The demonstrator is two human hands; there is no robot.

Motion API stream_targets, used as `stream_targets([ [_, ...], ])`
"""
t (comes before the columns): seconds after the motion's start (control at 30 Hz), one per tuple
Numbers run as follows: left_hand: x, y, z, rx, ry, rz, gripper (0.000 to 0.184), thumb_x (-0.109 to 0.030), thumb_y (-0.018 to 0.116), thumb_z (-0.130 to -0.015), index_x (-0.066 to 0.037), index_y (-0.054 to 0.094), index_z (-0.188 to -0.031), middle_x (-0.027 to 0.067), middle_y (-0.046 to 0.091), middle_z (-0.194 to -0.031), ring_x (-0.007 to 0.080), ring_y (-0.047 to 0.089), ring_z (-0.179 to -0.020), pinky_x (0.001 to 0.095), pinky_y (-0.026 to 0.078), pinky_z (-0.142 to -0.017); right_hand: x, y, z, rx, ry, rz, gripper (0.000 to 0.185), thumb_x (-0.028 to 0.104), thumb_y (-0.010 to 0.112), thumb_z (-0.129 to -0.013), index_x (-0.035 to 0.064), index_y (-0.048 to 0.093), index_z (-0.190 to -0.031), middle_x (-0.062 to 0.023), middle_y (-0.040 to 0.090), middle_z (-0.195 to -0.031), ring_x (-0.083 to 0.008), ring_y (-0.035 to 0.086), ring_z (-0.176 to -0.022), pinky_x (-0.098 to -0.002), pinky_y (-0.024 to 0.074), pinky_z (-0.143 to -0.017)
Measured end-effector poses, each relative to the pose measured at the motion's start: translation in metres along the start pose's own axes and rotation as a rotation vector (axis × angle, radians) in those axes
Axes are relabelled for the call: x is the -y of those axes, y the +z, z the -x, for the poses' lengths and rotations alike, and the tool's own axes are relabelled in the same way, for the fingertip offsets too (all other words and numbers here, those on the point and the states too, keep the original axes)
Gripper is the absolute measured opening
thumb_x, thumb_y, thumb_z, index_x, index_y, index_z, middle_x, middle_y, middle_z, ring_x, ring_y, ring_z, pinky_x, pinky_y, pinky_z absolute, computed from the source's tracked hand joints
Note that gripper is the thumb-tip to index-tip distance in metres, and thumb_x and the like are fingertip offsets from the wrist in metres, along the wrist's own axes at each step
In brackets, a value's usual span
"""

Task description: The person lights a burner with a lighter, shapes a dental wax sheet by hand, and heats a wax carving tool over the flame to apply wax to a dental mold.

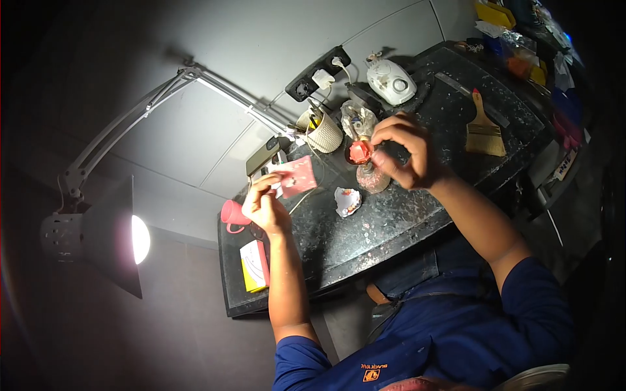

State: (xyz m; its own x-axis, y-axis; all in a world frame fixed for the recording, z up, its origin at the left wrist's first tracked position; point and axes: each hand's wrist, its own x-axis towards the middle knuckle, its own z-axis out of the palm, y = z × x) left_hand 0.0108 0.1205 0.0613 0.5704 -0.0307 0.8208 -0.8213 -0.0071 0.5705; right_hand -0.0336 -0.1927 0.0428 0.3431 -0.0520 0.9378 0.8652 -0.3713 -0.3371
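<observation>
My left hand (266, 205) is closed, its thumb and fingers pinching the edge of a thin pink sheet (298, 176) above the left part of the bench. My right hand (412, 153) is curved, with a gap between thumb and fingers. Just left of its fingertips is a faceted red piece (360, 152); I cannot tell whether they touch it. Below that hand stands a small glass jar (373, 178) with pinkish contents. A small white dish (347, 202), its inside marked with orange and dark spots, lies between my hands.
Around the dark bench (391, 218) are a pink mug (233, 214), a yellow, white and red box (253, 267), a woven pot of tools (325, 135), a white device with a dial (391, 81), a power strip (301, 87) and a wide brush (484, 133). A lit lamp (98, 238) hangs at left.
</observation>
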Motion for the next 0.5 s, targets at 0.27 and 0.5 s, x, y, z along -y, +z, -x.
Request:
stream_targets([
  [0.27, -0.003, 0.06, 0.061, 0.03, -0.044, 0.276, 0.03, -0.008, 0.048, -0.076, 0.015, 0.064, -0.086, 0.0273, 0.067, -0.087, 0.0368, 0.067, -0.084, 0.0454, 0.056, -0.084, 0.02, 0.021, 0.015, 0.35, -0.174, 0.16, 0.065, 0.046, 0.087, -0.063, 0.0045, 0.063, -0.107, -0.0102, 0.061, -0.113, -0.0285, 0.056, -0.105, -0.0442, 0.0402, -0.098],
  [0.5, -0.011, 0.054, 0.071, 0.019, -0.14, 0.357, 0.031, -0.007, 0.049, -0.075, 0.016, 0.063, -0.089, 0.0303, 0.065, -0.09, 0.0388, 0.066, -0.086, 0.0456, 0.055, -0.085, 0.025, 0.031, 0.017, 0.387, -0.238, 0.173, 0.064, 0.04, 0.089, -0.059, 0.0065, 0.065, -0.108, -0.0046, 0.063, -0.108, -0.0217, 0.058, -0.099, -0.038, 0.0388, -0.084],
])
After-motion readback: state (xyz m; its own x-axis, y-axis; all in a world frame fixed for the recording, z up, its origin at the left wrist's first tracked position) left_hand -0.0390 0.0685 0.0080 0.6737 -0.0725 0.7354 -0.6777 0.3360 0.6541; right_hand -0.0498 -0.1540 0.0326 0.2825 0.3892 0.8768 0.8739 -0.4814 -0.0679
